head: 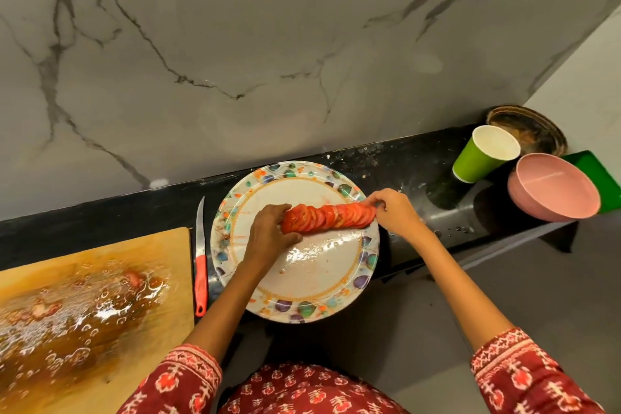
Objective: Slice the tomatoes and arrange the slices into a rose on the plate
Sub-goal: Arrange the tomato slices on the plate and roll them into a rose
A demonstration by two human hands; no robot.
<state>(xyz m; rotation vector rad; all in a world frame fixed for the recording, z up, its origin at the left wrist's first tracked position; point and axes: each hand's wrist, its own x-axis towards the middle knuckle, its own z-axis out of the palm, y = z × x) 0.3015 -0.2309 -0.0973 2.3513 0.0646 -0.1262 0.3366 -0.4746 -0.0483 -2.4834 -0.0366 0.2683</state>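
Tomato slices [331, 218]: thin, glossy red discs overlapped in one straight row across the far half of the round floral-rimmed plate [322, 307] | left hand [268, 235]: fingers curled around row's left end | right hand [391, 208]: fingertips pinch right end | wet wooden board [100, 296] left, red-handled knife [201, 265] between board and plate.

Both arms are bare from about the elbow down, no rings, watch or bangles that I can spot. The left sleeve [174, 380] and right sleeve [524, 370] are dark red with a white and brighter red print, plus patterned cuffs. The top's front [309, 390] matches.
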